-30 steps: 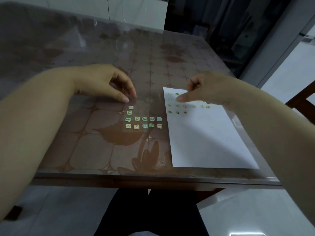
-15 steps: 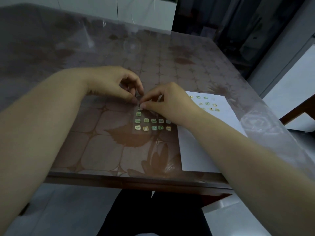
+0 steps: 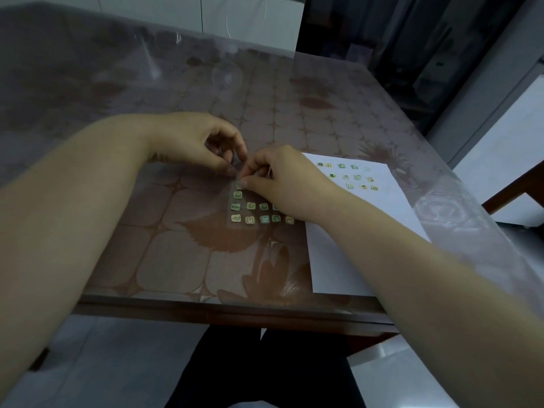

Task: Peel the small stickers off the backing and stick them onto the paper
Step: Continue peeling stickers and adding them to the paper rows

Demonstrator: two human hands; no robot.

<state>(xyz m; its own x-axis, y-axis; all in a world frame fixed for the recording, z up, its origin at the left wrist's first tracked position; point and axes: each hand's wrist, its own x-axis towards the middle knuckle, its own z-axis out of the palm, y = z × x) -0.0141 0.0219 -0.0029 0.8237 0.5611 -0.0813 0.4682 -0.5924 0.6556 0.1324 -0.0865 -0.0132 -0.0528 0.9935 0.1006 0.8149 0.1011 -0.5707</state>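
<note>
Overhead: glossy floral table; left hand pins backing, right hand pinches sticker.

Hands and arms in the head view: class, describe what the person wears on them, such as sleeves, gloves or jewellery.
Both forearms are bare to the frame edge; no sleeves show. The left hand and right hand have no gloves. No rings, watch or bracelet are visible.
</note>
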